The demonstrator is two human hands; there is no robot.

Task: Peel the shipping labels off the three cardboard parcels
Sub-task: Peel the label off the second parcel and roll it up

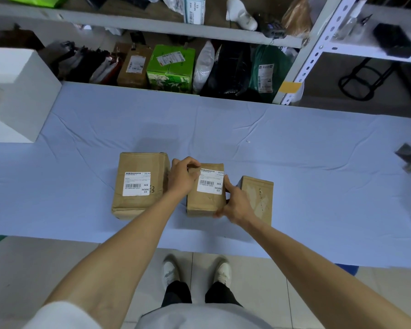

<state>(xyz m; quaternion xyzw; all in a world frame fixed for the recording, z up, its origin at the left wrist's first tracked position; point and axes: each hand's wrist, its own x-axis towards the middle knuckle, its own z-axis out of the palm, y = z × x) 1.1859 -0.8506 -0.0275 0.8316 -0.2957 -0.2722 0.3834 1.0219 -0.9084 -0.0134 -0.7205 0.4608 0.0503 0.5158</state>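
**Desk:** Where did the parcels sit?

**Photographer:** Three lay in a row on a pale blue cloth-covered table (294, 150), nearer its front edge than its back. A large brown cardboard parcel (138, 205) lay on the left, its white barcode label (137, 184) flat on top. A smaller brown cardboard parcel (205, 201) sat in the middle. A third brown cardboard parcel (259, 198), its top scuffed and torn, was on the right.

**Desk:** And the hands?

**Photographer:** Both were on the middle one. The left hand (182, 178) curled its fingers over the far left corner, fingertips at the corner of a second white barcode label (210, 182) (whether the paper itself was pinched, I could not tell). The right hand (235, 203) clasped the parcel's right side, thumb up beside the label's edge, in the narrow gap before the third parcel.

**Desk:** Room to move?

**Photographer:** A wide stretch of cloth ran from the parcels to the far edge, where pale metal shelving (316, 51) stood packed with packages. A white block-shaped box (22, 91) sat at the far left, well apart from the row. More cloth spread out to the right.
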